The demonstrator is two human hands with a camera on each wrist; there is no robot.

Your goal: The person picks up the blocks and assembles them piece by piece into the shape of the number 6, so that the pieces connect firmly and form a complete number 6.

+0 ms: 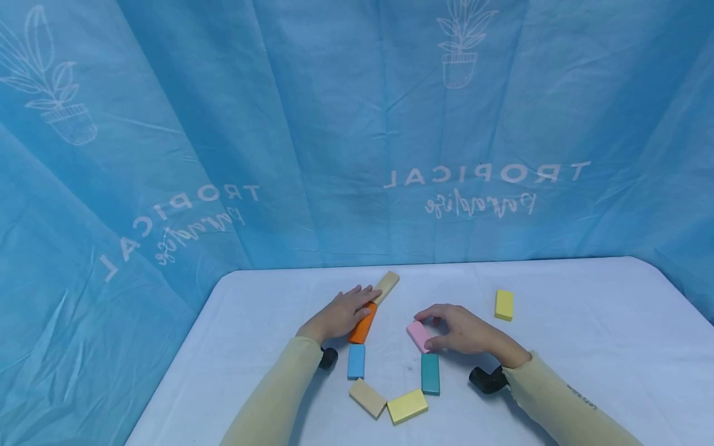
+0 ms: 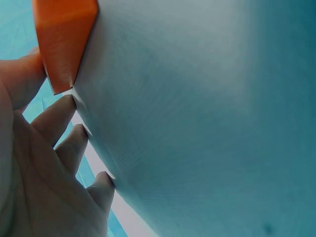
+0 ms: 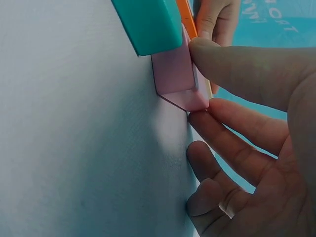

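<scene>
My right hand (image 1: 463, 329) pinches a pink block (image 1: 419, 336) between thumb and forefinger. This block lies at the far end of a teal block (image 1: 430, 374), and the other fingertips reach the cloth in the right wrist view. My left hand (image 1: 344, 314) lies with straight fingers over an orange block (image 1: 363, 324), thumb against its side. Those fingertips overlap a plain wooden block (image 1: 387, 285) beyond it. A blue block (image 1: 356, 362), a second wooden block (image 1: 367, 398) and a yellow block (image 1: 407, 406) continue the curved row round to the teal one.
Another yellow block (image 1: 504, 305) stands apart at the back right of the white-covered table (image 1: 591, 322). Behind the table hangs a blue printed curtain (image 1: 346, 136). A black wrist device (image 1: 488, 380) sits below my right wrist.
</scene>
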